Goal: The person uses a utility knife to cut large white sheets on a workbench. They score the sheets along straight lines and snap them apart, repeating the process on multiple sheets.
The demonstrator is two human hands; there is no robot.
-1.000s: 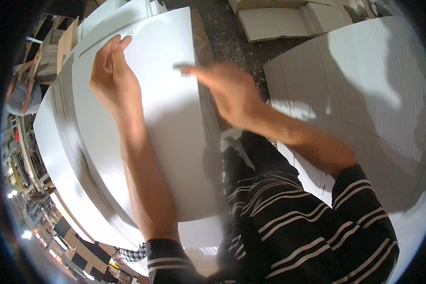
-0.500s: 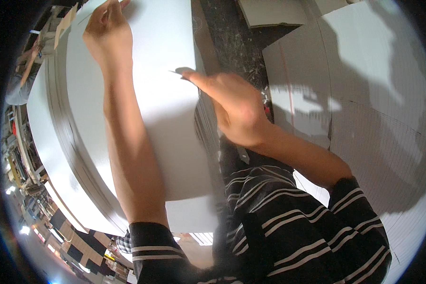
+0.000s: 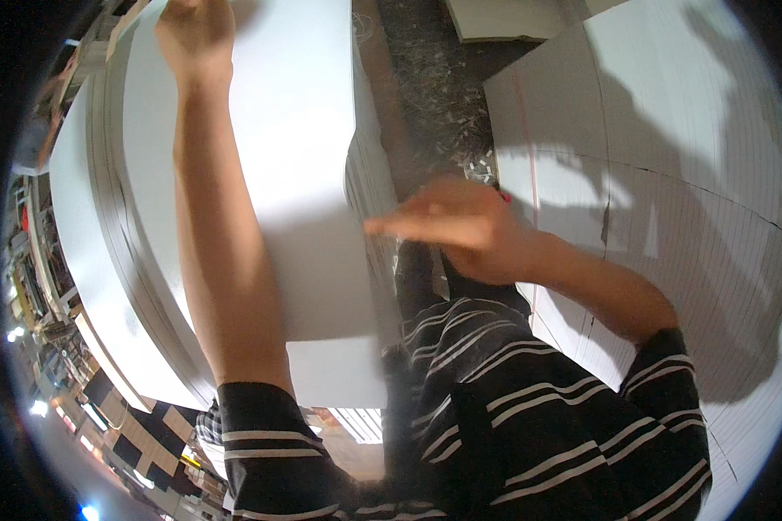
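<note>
A thick stack of large white sheets (image 3: 295, 122) lies in front of me, its layered edges showing along the right side. My left hand (image 3: 195, 30) is over the far part of the stack, cut off by the upper rim, so its fingers are mostly hidden. The left forearm stretches across the top sheet. My right hand (image 3: 460, 226) is just off the stack's right edge, one finger pointing left toward the sheet edges. Motion smears this hand, and whether it holds anything cannot be made out.
On the right stands another broad stack of white sheets or panels (image 3: 669, 243) with thin lines and a red line. Between the stacks is a dark floor strewn with scraps (image 3: 434, 95). A pale board (image 3: 500, 19) is at the far end; lights and workshop clutter fill the left rim.
My right hand has moved back toward me and right, off the top sheet; the thin grey pointed thing at its fingertips no longer shows. My left hand has shifted slightly farther away.
</note>
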